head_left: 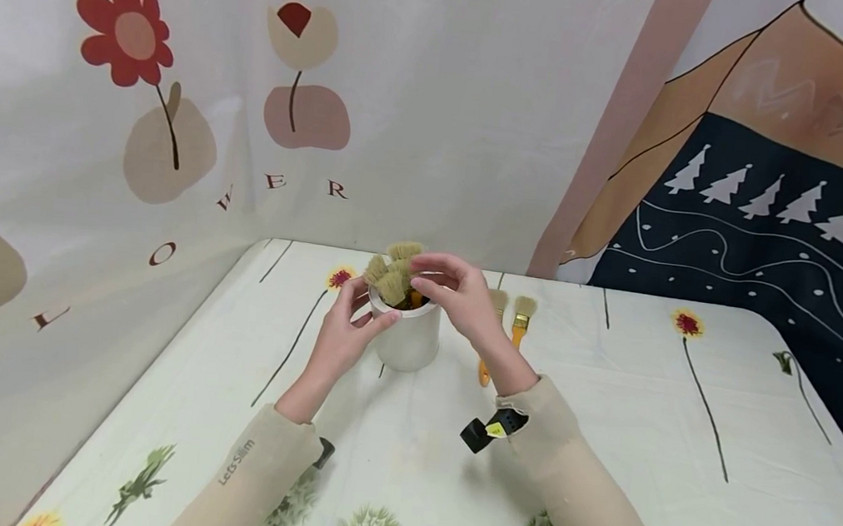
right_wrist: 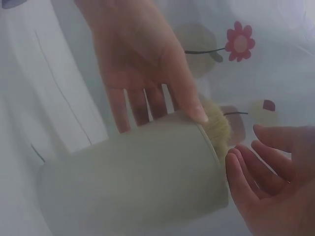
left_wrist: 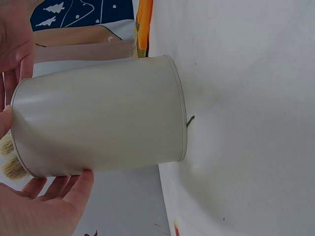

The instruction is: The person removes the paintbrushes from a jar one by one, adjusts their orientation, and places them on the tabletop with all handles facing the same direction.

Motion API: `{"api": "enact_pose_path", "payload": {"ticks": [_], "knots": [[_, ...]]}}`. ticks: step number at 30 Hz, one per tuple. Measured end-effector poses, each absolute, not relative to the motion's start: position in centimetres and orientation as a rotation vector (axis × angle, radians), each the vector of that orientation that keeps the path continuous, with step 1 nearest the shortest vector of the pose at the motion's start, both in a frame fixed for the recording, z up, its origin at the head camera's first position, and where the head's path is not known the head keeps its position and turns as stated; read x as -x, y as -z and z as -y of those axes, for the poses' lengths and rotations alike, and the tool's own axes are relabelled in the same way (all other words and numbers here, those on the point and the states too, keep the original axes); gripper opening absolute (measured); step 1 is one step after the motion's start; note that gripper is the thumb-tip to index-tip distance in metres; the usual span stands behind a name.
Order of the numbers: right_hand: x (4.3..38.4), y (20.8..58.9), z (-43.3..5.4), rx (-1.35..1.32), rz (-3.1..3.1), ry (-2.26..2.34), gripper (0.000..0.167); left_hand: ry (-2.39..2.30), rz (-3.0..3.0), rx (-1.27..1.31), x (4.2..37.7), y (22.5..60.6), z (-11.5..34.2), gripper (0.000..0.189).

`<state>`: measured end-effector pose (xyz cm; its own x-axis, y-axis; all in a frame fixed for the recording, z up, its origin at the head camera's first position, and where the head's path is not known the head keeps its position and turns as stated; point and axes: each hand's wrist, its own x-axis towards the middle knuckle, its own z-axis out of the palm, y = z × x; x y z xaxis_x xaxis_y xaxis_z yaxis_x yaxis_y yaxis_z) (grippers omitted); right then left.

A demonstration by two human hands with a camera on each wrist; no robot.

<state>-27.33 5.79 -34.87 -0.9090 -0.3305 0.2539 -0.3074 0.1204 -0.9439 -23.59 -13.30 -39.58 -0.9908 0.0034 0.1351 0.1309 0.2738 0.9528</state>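
Observation:
A white cylindrical pot (head_left: 407, 341) stands upright on the table, with several brushes (head_left: 393, 286) in it, their pale bristles up. My left hand (head_left: 340, 335) holds the pot at its left side, thumb at the rim and fingers along the wall; the left wrist view shows the fingertips on the pot (left_wrist: 103, 118). Over the rim's right side hovers my right hand (head_left: 459, 300), close to the bristles. In the right wrist view, thumb and fingers of the right hand (right_wrist: 270, 177) are apart with nothing between them. The brushes' handles are mostly hidden inside the pot.
To the right of the pot lie two flat brushes, one with an orange handle (head_left: 519, 330) in full view and another (head_left: 485, 373) partly behind the right forearm. A flower-print cloth (head_left: 650, 400) covers the table. Printed curtains (head_left: 442, 114) hang behind it.

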Motion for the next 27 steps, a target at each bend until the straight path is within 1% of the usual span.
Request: {"api": "enact_pose_path", "payload": {"ticks": [9, 14, 18, 24, 27], "knots": [[27.8, 35.1, -4.3, 0.772, -2.351, 1.786, 0.036, 1.845, 2.409, 0.149, 23.7, 39.8, 13.3, 0.073], [27.7, 35.1, -3.9, 0.766, -2.425, 1.706, 0.037, 1.836, 2.41, 0.152, 23.7, 39.8, 13.3, 0.071], [27.4, 34.9, -3.7, 0.717, -2.47, 1.679, 0.032, 1.828, 2.41, 0.145, 23.7, 39.7, 13.3, 0.07], [27.3, 35.0, -3.6, 0.635, -2.503, 1.699, 0.019, 1.822, 2.409, 0.156, 23.8, 39.6, 13.3, 0.07], [27.4, 35.1, -3.6, 0.629, -2.504, 1.726, 0.015, 1.821, 2.409, 0.156, 23.8, 39.6, 13.3, 0.071]]}}
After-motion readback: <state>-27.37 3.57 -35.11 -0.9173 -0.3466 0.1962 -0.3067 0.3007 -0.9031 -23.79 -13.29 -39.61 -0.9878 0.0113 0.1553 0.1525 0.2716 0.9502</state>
